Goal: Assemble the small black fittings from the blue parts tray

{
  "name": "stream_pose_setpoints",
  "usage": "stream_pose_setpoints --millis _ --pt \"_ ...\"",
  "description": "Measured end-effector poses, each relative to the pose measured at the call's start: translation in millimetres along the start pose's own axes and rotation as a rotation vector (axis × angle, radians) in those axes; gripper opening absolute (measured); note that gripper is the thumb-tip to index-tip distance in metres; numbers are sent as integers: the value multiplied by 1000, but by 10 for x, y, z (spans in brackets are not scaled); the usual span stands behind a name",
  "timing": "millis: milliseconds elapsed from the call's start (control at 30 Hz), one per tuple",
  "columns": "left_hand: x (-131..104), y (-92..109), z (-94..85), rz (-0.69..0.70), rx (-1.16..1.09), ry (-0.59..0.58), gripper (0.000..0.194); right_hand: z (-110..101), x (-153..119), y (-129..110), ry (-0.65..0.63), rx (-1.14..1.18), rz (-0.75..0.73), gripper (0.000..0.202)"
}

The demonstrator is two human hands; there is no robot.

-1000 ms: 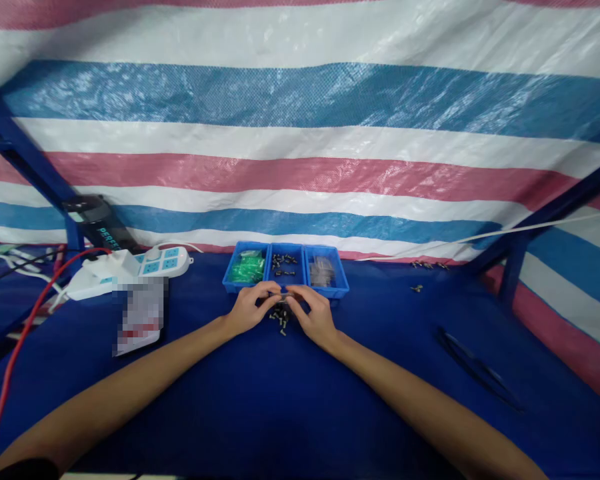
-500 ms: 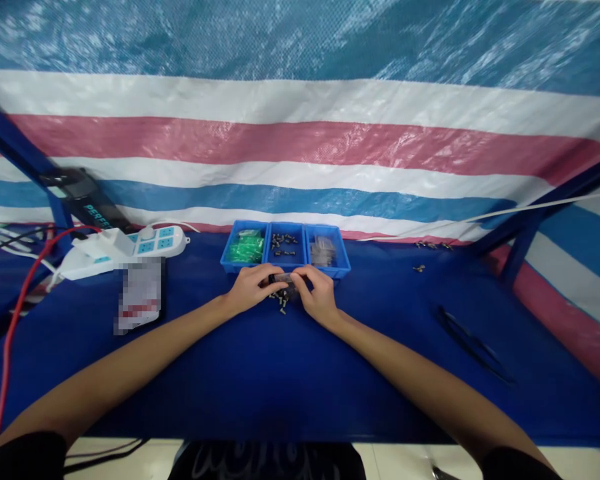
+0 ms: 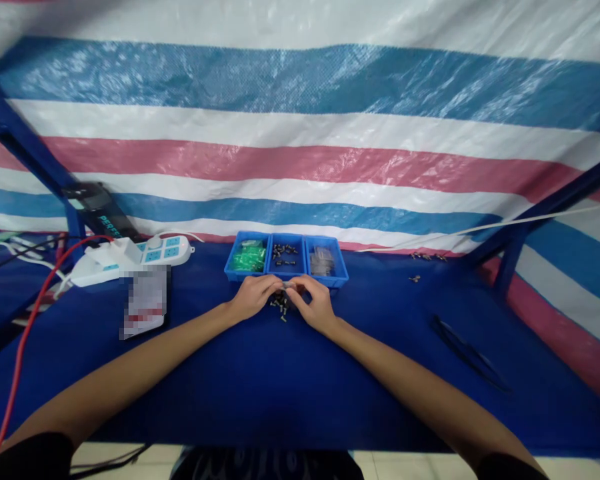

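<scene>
a small greyish piece, its details too tiny to make out, was between the fingertips of both hands, just above the table. the left hand and the right hand each pinched it, thumbs and fingers bent inward. right below lay a loose pile of small screws. just behind stood three joined blue bins, with green packets in the left, more screws in the middle and clear packets in the right. farther left lay a white power strip.
</scene>
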State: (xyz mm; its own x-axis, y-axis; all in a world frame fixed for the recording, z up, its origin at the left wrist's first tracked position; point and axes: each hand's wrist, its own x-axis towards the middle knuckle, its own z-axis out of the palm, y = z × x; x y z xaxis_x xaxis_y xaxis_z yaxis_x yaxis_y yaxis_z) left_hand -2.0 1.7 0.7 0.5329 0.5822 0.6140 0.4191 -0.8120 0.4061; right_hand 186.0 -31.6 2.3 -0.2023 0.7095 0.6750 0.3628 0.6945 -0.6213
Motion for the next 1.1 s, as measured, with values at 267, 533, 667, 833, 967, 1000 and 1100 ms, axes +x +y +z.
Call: stream_pose_setpoints --millis 267,533,667,833,967,1000,1100 --pt "48 73 -68 17 -119 -89 42 -3 -10 3 -44 -15 -18 14" --pt "13 86 -28 82 77 -18 33 3 -1 -6 41 -51 42 18" --pt "7 86 -3 112 134 23 28 3 12 -5 58 -44 81 23" --pt "-5 69 10 139 113 23 20 5 1 5 39 -38 74 23" --pt "-19 53 23 146 120 11 21 17 -14 22 31 -57 45 20" --pt "-21 50 25 149 120 6 21 20 -17 26 31 -62 37 20" --pt "-19 43 25 148 110 -9 21 25 -19 32 29 -65 17 18"
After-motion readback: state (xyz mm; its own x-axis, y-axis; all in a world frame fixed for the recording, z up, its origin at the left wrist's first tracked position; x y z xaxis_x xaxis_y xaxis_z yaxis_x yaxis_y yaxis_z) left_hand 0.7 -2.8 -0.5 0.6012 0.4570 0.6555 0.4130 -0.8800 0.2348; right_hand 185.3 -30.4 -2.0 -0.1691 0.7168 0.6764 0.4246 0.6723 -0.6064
